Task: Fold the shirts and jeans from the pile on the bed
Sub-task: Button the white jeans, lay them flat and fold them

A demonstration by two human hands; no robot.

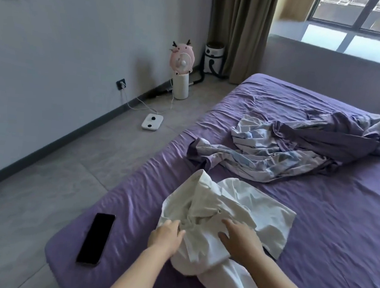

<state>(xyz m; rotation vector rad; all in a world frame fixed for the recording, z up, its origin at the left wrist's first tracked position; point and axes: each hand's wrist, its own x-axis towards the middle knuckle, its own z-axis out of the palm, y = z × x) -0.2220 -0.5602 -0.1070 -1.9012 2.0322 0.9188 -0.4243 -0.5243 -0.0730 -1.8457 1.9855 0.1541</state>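
While both hands are resting on the crumpled white shirt (226, 212) at the near edge of the purple-sheeted bed (327, 234), the left hand (166, 235) is gripping a fold, the right hand (240, 238) is pressing flat, and a black phone (96, 238), rumpled bedding (298, 147) and a pink fan (181, 62) on the grey floor (44, 189) are lying around them.

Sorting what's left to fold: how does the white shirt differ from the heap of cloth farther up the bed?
The white shirt is plain white; the heap is purple mixed with pale printed fabric. The shirt lies near the bed's foot under both hands, the left hand gripping it and the right hand pressing flat; the heap lies untouched. The shirt looks smaller than the sprawling heap. Both are crumpled and unfolded.
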